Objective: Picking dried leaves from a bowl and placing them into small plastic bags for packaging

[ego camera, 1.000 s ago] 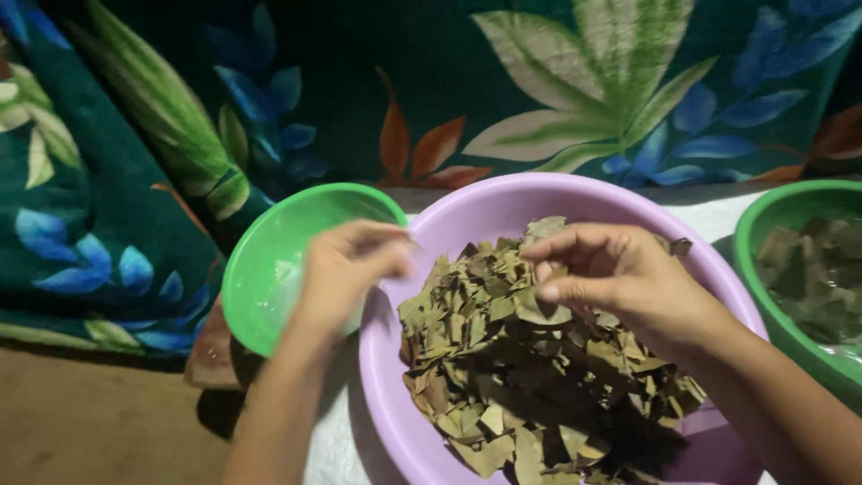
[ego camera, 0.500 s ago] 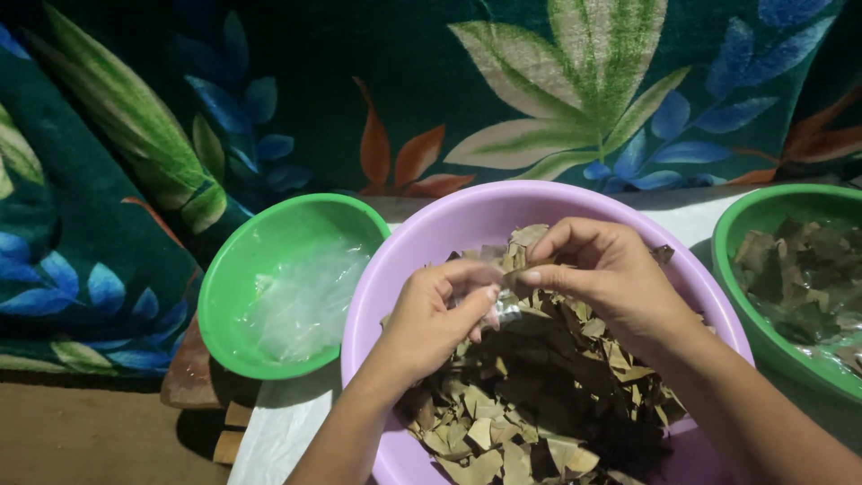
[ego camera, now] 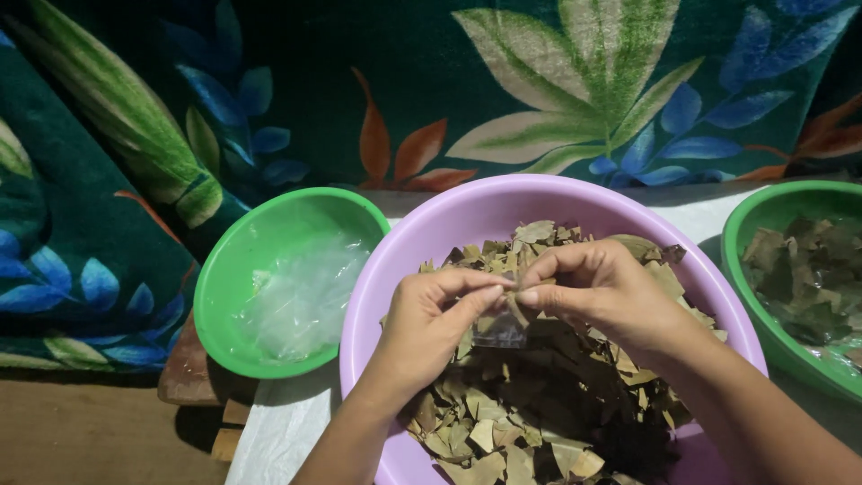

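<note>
My left hand (ego camera: pixel 431 328) and right hand (ego camera: pixel 597 292) meet over the middle of the round lilac plastic basin (ego camera: pixel 431 238), fingertips pinched together on a small clear plastic pouch (ego camera: pixel 499 332) that hangs just under them, above the heap of dry brown-green leaf pieces (ego camera: pixel 539 404). Both grips grasping the pouch at its top edge; can't tell if it's open or sealed, or if leaves are inside, too see-through and dark.

Progress, my read: the basin is well filled with loose leaves, so most of the heap looks unpacked. The round green plastic bowl (ego camera: pixel 224 296) to the left holds only crumpled clear plastic (ego camera: pixel 301 301), looks like spare pouches, touching nothing else. Another green bowl (ego camera: pixel 745 233) at the right edge holds darker leaves (ego camera: pixel 808 278); cut off by the frame, so contents only partly seen.

The white-covered worktop (ego camera: pixel 287 431) is mostly hidden under the bowls. A leaf-print cloth (ego camera: pixel 557 99) fills the background. Lower basin rim out of frame.
</note>
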